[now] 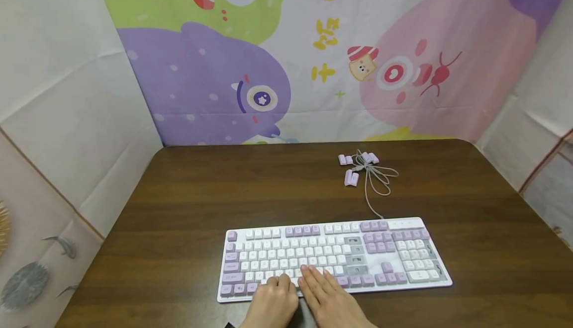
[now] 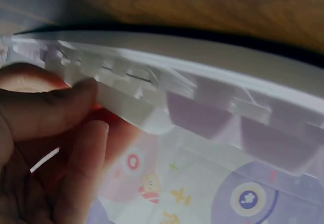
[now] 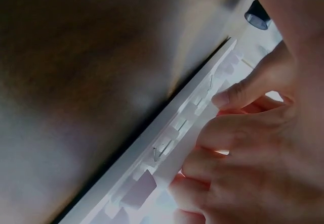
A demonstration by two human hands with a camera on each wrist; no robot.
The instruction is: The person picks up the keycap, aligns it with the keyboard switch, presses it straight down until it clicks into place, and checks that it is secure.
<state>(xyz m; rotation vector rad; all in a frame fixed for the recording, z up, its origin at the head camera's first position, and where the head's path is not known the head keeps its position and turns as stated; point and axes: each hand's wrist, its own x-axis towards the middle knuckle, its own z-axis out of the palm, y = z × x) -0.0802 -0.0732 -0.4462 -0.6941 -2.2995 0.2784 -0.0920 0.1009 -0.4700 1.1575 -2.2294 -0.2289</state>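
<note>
A keyboard (image 1: 268,253) with white and lilac keys lies on the table. My left hand (image 1: 274,298) is at its front edge with curled fingers, gripping the long white space bar (image 2: 124,102); the thumb is against the bar's front in the left wrist view. Beside it, my right hand (image 1: 324,290) lies across the front rows with straight fingers pressed on the keys. The right wrist view shows a thumb (image 3: 230,96) right at the front of the space bar. A thin metal wire (image 3: 164,145) shows beneath the bar. The hands hide most of its top from above.
Several loose lilac keycaps (image 1: 351,178) lie at the back of the table (image 1: 201,189) near the coiled white cable (image 1: 380,181). Grey key sockets (image 1: 356,259) show uncapped right of the letter keys. A printed cloth (image 1: 309,119) hangs behind the table.
</note>
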